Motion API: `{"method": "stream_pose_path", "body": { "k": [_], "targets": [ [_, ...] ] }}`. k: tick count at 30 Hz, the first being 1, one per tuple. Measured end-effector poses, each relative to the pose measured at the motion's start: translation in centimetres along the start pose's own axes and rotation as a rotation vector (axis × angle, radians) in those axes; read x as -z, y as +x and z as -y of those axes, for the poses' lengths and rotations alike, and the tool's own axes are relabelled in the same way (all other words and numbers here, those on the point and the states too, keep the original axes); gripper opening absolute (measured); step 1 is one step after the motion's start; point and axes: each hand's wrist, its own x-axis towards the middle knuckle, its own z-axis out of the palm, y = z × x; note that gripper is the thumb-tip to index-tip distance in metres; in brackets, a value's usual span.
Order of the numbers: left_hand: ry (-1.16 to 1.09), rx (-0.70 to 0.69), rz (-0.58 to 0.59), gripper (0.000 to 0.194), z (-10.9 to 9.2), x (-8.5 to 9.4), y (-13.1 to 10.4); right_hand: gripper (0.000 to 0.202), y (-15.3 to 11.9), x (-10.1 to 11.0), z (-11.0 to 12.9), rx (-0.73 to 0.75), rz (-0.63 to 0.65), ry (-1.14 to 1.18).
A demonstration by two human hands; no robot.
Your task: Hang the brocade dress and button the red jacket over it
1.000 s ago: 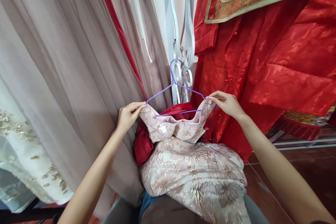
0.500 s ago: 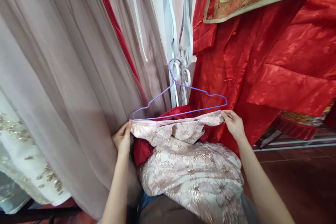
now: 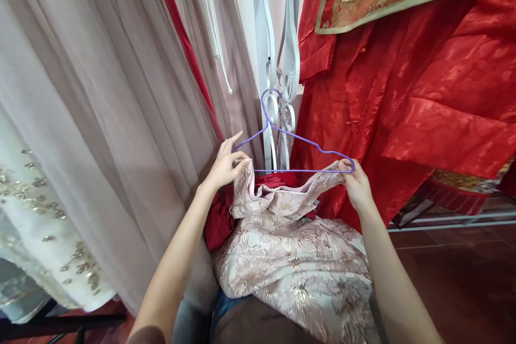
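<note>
A pale pink dress (image 3: 298,258) with a metallic floral pattern lies over the lap, its top edge raised. My left hand (image 3: 229,164) pinches the left end of that edge, beside the left arm of a purple wire hanger (image 3: 300,136). At the other end, my right hand (image 3: 355,180) holds the dress's right top corner together with the hanger's right tip. The hanger's hook is up against white scrolled metalwork. Dark red cloth (image 3: 219,220) shows behind and left of the dress.
Greyish-pink sheer fabric (image 3: 121,118) hangs at the left, with a white gown (image 3: 44,226) bearing gold beads beyond it. Red satin garments (image 3: 403,97) with gold embroidery hang at the right. White scrolled metalwork (image 3: 291,54) rises behind the hanger.
My left hand has moved up and right with the dress's left corner, bunching the top edge. My right hand has risen slightly and now grips the hanger's tip too.
</note>
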Motion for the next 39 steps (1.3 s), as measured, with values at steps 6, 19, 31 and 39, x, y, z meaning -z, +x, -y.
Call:
{"method": "stream_pose_path", "body": {
  "k": [6, 19, 31, 39],
  "targets": [
    [-0.129, 0.069, 0.183, 0.027, 2.7, -1.5, 2.4, 0.035, 0.2, 0.4, -0.3, 0.036, -0.111, -0.035],
    [0.074, 0.064, 0.094, 0.022, 2.6, 1.1, 2.1, 0.038, 0.1, 1.0, -1.2, 0.067, -0.287, 0.001],
    [0.177, 0.102, 0.113, 0.018, 1.8, 1.3, 1.9, 0.031, 0.6, -0.4, 0.0, 0.155, -0.208, -0.165],
    [0.09, 0.107, 0.117, 0.022, 0.6, 0.6, 1.2, 0.02, 3.4, -4.9, 3.6, 0.297, 0.189, -0.602]
  ]
}}
